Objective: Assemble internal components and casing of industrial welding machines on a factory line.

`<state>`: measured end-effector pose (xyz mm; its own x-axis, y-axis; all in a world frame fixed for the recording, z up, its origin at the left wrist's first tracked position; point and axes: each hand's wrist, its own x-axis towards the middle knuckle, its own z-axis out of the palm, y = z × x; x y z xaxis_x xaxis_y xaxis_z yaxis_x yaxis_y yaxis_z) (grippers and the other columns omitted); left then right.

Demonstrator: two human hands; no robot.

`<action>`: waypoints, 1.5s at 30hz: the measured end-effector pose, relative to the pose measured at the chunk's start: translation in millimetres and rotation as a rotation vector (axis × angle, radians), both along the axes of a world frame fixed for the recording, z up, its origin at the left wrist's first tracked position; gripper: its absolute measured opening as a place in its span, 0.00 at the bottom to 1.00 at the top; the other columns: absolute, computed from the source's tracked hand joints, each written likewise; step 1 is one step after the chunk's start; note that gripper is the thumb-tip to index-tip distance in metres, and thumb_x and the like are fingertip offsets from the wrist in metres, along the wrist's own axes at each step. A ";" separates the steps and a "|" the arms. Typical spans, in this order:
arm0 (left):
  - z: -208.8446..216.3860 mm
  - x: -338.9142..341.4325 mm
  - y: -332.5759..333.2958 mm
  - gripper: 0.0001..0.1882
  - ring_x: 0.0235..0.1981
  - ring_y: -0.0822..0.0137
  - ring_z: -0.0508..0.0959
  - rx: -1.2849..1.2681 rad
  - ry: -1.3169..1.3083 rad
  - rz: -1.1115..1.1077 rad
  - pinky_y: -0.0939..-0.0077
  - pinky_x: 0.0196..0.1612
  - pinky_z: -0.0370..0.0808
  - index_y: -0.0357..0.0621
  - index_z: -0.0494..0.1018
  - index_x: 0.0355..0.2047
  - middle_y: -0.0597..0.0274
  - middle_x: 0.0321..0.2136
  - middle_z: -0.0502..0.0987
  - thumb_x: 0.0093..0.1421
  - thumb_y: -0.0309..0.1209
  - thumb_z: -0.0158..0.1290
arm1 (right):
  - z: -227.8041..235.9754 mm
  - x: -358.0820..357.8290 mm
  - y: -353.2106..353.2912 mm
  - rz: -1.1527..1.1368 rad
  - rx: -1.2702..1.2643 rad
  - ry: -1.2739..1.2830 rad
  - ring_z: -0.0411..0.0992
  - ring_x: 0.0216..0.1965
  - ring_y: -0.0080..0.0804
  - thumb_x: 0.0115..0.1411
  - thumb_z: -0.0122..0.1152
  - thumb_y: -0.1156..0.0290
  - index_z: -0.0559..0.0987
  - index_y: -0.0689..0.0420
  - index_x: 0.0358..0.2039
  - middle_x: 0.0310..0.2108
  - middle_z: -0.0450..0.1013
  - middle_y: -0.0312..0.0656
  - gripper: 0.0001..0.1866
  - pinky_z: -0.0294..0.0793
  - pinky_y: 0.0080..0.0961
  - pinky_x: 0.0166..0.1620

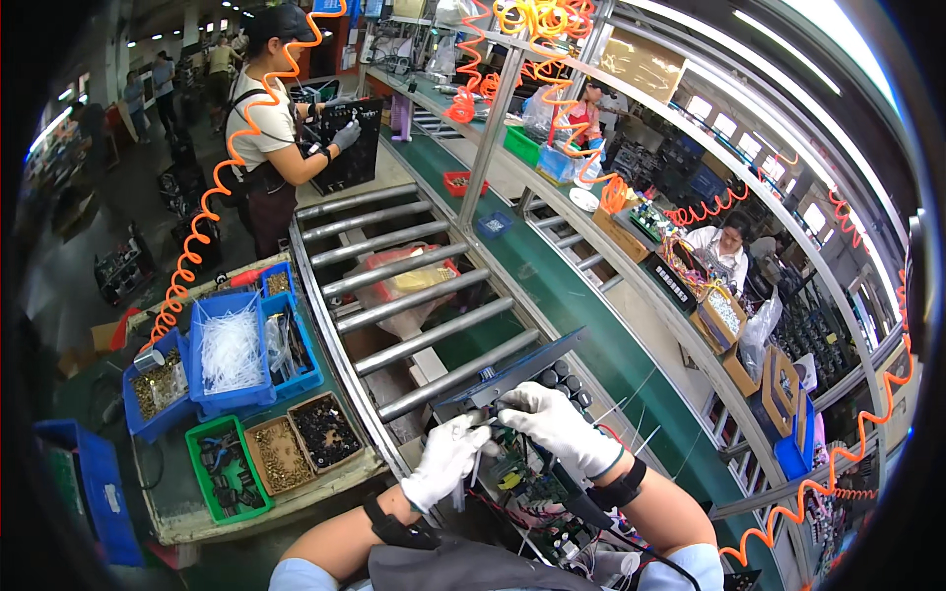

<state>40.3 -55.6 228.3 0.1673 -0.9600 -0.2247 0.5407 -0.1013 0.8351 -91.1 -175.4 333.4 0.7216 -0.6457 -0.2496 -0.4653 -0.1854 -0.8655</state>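
An electronic assembly lies in front of me, with a green circuit board (540, 481), several black cylindrical capacitors (572, 382) and an upright metal panel (512, 372) at its far side. My left hand (445, 461), in a white glove, is closed at the near left of the panel, fingers pinched together. Close beside it, my right hand (560, 426), gloved too, has its thumb and fingers bent inward over the board. The fingertips of both hands almost meet. Whatever is between them is too small to make out. Red and dark wires (512, 509) run below the hands.
Left stands a bench with a blue bin of white cable ties (232, 345), a green tray of black parts (229, 468) and boxes of screws (281, 455). A roller conveyor (414, 295) runs ahead. A co-worker (271, 138) handles a black panel. Orange coiled hoses (202, 227) hang around.
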 end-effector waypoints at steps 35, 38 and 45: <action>62.1 -40.2 11.2 0.10 0.17 0.84 0.68 0.034 -0.266 0.304 0.87 0.18 0.63 0.36 0.75 0.44 0.63 0.31 0.81 0.64 0.26 0.54 | -34.9 -23.3 -35.3 0.296 0.117 -0.283 0.74 0.46 0.22 0.59 0.63 0.72 0.77 0.64 0.52 0.47 0.78 0.43 0.20 0.73 0.23 0.52; 68.3 -30.9 16.4 0.14 0.19 0.85 0.69 -0.004 -0.164 0.177 0.90 0.20 0.65 0.35 0.73 0.50 0.60 0.36 0.82 0.65 0.26 0.53 | -32.9 -23.8 -35.2 0.307 0.104 -0.299 0.74 0.47 0.24 0.60 0.63 0.72 0.77 0.63 0.53 0.46 0.78 0.44 0.21 0.73 0.23 0.52; 53.4 -28.0 5.6 0.10 0.26 0.78 0.76 -0.004 -0.445 0.218 0.84 0.29 0.72 0.35 0.77 0.41 0.62 0.32 0.82 0.63 0.28 0.56 | -32.8 -25.8 -37.7 0.381 -0.118 -0.279 0.74 0.50 0.32 0.60 0.63 0.68 0.76 0.58 0.56 0.48 0.77 0.47 0.24 0.71 0.26 0.55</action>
<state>12.3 -50.1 281.7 0.4433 -0.8926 -0.0823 0.1398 -0.0218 0.9899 -116.9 -213.1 300.6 0.9413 -0.3344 0.0462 -0.0981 -0.4020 -0.9104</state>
